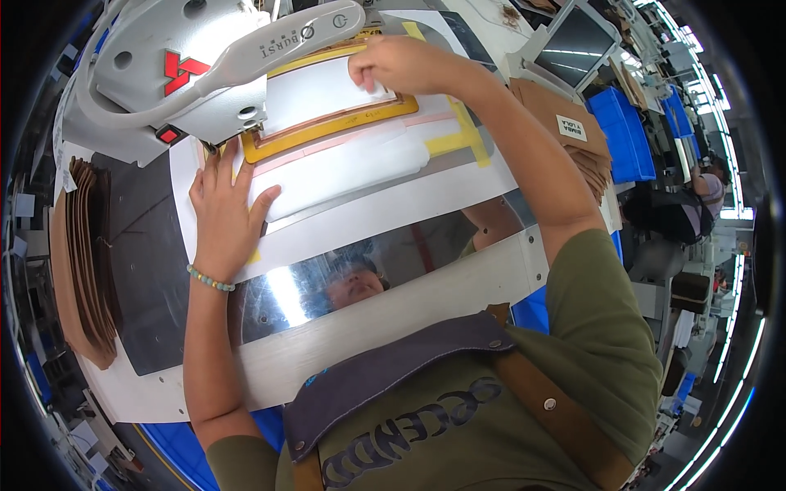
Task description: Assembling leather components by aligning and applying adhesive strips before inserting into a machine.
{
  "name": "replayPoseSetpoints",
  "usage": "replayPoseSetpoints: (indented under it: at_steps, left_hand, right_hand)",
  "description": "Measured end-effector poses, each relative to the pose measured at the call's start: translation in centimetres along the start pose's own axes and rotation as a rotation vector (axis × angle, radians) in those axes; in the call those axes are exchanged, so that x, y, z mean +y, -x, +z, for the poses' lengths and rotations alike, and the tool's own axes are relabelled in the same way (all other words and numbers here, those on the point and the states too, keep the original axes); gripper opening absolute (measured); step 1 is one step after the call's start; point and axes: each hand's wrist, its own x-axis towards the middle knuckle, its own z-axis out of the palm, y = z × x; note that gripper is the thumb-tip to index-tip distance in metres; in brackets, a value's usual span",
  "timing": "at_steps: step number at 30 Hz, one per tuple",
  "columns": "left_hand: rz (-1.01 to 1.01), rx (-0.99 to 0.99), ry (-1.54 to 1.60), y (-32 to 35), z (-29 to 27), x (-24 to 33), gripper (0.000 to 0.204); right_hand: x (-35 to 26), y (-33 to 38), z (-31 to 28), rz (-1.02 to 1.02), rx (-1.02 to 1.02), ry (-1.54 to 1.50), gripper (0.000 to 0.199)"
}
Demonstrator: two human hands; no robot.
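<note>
My left hand (pixel 225 204) lies flat with its fingers spread, at the left end of a yellow frame (pixel 327 131) with a brown inner edge. Its fingertips reach close under the head of a white sewing machine (pixel 196 61). My right hand (pixel 397 65) is closed, thumb and fingers pressed together over the right end of the white panel (pixel 307 94) inside the frame; whatever they pinch is hidden. In front of the frame lies a folded soft white piece (pixel 352 182). Beneath it is a white sheet (pixel 377 219) with yellow tape (pixel 468 139) at its right.
A grey lamp (pixel 282 45) arches over the frame. Brown pieces stand stacked at the left (pixel 82 262), and a brown stack (pixel 565 135) lies at the right near a blue bin (pixel 622 135) and a screen (pixel 577 45). A shiny metal plate (pixel 409 262) edges the table. Another person (pixel 688 200) sits far right.
</note>
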Motion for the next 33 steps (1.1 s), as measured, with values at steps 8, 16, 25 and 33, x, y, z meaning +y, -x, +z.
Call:
replayPoseSetpoints:
  at_steps: [8,16,25,33]
  left_hand:
    - [0.014,0.073,0.054,-0.4,0.2,0.0,0.064]
    - [-0.031,0.08,0.088,0.5,0.0,-0.5,0.068]
    - [-0.201,0.328,0.013,3.2,-7.4,-15.2,0.037]
    - [-0.631,0.263,-0.321,11.9,-11.0,-33.8,0.02]
  right_hand:
    - [-0.8,-0.3,2.2,-0.091,-0.019,0.363,0.011]
    - [-7.7,-6.6,7.5,0.017,-0.199,-0.686,0.026]
    - [-5.8,-0.5,5.7,-0.087,0.226,-0.56,0.036]
    - [-5.1,3.4,5.0,-0.348,0.156,-0.403,0.035]
